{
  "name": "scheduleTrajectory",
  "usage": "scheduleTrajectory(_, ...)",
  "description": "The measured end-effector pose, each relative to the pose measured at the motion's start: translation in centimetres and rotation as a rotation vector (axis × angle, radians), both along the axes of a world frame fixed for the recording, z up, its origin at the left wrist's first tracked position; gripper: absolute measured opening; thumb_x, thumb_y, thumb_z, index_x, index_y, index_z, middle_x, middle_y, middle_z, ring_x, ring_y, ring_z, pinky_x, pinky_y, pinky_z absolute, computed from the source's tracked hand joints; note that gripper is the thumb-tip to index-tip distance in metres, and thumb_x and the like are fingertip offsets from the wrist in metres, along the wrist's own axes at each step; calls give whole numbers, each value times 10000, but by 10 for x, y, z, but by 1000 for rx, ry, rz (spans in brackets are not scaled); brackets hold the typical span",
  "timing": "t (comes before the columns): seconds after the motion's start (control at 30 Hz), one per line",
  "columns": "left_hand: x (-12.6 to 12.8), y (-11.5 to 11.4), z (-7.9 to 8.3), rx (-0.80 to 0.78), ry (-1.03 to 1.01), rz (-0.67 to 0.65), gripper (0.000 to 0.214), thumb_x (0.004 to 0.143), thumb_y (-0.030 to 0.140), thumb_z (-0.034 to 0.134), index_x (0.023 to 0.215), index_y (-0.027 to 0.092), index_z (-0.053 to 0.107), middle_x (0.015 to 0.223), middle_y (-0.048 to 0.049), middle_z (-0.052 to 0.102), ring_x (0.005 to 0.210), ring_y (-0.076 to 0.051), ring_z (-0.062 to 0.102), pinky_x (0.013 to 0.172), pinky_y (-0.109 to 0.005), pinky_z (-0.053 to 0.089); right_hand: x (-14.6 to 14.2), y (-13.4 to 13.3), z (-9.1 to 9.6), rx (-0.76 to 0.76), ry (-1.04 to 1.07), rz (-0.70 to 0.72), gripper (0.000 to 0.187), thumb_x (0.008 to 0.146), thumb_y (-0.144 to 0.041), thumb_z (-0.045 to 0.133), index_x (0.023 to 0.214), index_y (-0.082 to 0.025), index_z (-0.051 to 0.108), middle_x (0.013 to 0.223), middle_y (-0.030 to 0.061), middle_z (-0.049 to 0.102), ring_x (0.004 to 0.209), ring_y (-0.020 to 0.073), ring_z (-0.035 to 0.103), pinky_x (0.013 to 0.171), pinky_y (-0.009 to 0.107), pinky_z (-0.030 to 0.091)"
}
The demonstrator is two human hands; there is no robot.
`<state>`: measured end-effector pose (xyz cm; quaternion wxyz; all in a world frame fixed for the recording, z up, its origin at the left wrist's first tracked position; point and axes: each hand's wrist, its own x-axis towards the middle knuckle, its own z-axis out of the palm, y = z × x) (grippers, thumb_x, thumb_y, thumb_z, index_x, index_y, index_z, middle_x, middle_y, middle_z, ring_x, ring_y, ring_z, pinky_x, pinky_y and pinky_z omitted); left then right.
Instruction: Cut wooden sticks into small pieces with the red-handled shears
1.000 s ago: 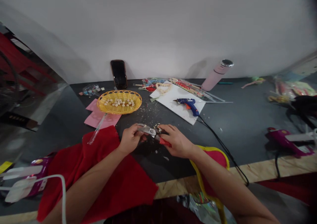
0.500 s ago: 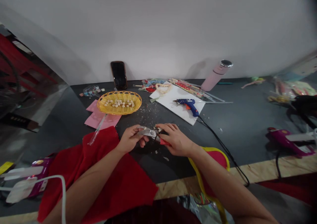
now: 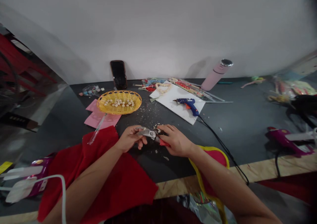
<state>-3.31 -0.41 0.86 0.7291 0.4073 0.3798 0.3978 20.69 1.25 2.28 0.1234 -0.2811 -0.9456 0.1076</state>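
Note:
My left hand is closed, its thumb and fingers at the silver end of a pair of pliers. The red-handled end lies under my right hand, whose fingers are wrapped round it. By the right fingertips there is a small pale piece, too blurred to name. White crumbs are scattered on the dark table below and beyond the hands. Just past my left hand stands a yellow woven basket holding several small whitish beads.
A blue glue gun rests on a white board, its black cord running to the table edge. Red cloth lies under my left arm. Behind are a phone and a pink bottle. Pink paper lies under the basket.
The pliers have tilted slightly, and my right fingers have shifted a little over the pale piece. Both hands stay in nearly the same place.

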Motion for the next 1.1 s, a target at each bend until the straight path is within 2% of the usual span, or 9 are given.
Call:
scheduleTrajectory(0.17,0,0,-7,23,0,46,272,731,335,690,822,113,563,605,-48,673,386,-111,559,377,-218,462,-1,-1,1,-13,-13,-9,344,709,-126,539,1041,-186,608,1275,130,465,1111,271,463,914,428,400)
scheduleTrajectory(0.33,4,1,-6,75,78,120,293,748,337,671,914,108,593,693,-63,693,484,-124,603,481,-256,512,-2,0,0,-7,-17,-63,313,703,-126,539,1001,-193,605,1289,120,461,1098,268,465,911,428,393)
scheduleTrajectory(0.47,7,2,-3,193,211,209,247,759,316,650,904,119,615,725,-53,700,520,-119,608,524,-250,518,-4,0,0,8,-10,-117,371,699,-114,529,1054,-204,588,1327,104,439,1113,272,447,908,430,385)
scheduleTrajectory(0.6,8,3,-2,249,391,312,134,742,227,631,852,150,631,670,-8,684,487,-107,591,489,-219,494,-6,0,1,9,-22,-126,412,718,-120,520,1116,-214,567,1366,99,412,1138,280,424,910,443,376)
scheduleTrajectory(0.73,8,2,-1,272,511,316,67,752,190,581,779,163,637,615,6,663,465,-108,585,475,-217,488,-4,0,3,5,-35,-108,405,727,-129,527,1122,-208,564,1403,103,375,1171,291,397,939,467,347)
scheduleTrajectory(0.93,8,1,3,227,420,261,89,742,170,570,820,147,606,646,0,671,449,-101,578,444,-212,486,0,1,5,-15,-20,-44,374,747,-158,539,1118,-203,567,1435,105,339,1206,288,382,978,477,317)
scheduleTrajectory(1.1,6,0,5,168,255,179,153,745,269,633,768,134,564,597,5,640,397,-87,546,387,-199,457,3,3,6,-30,24,2,366,779,-169,524,1141,-201,565,1432,112,346,1238,279,364,985,472,320)
